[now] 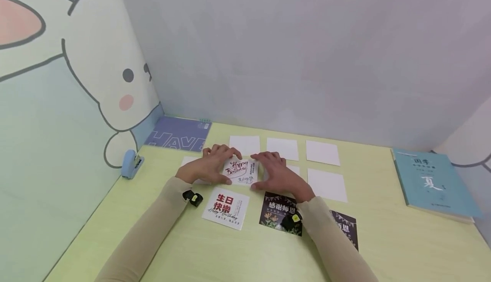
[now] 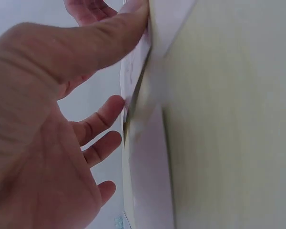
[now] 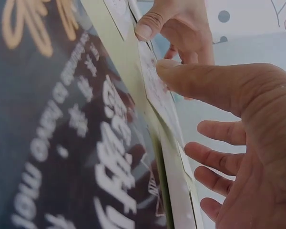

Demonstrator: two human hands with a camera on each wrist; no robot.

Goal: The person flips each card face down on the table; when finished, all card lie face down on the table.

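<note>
A white rectangular paper card [image 1: 241, 172] lettered "Happy Birthday!" in dark red script, with "生日快樂" at its lower right, is held by both bare hands. The person's left hand [image 1: 210, 166] grips its left end, thumb at the near corner and index finger at the far edge; the right hand [image 1: 281, 176] grips its right end likewise — the other fingers of each stand apart.

Just nearer than this card is a white square card [image 1: 225, 208] reading "生日快樂" in red over "Happy Birthday" in black script. Nearer and to its right is a black card with orange flowers [image 1: 273, 213] headed "感谢师恩"; farther right, a second black card [image 1: 347, 226] shows "恩", partly behind the sleeve. Beyond it lie three plain white cards [image 1: 323, 152]. Far left is a purple notebook [image 1: 178, 133] lettered "HAVE"; far right, a teal paperback book [image 1: 433, 181] titled "国学" and "夏".
</note>
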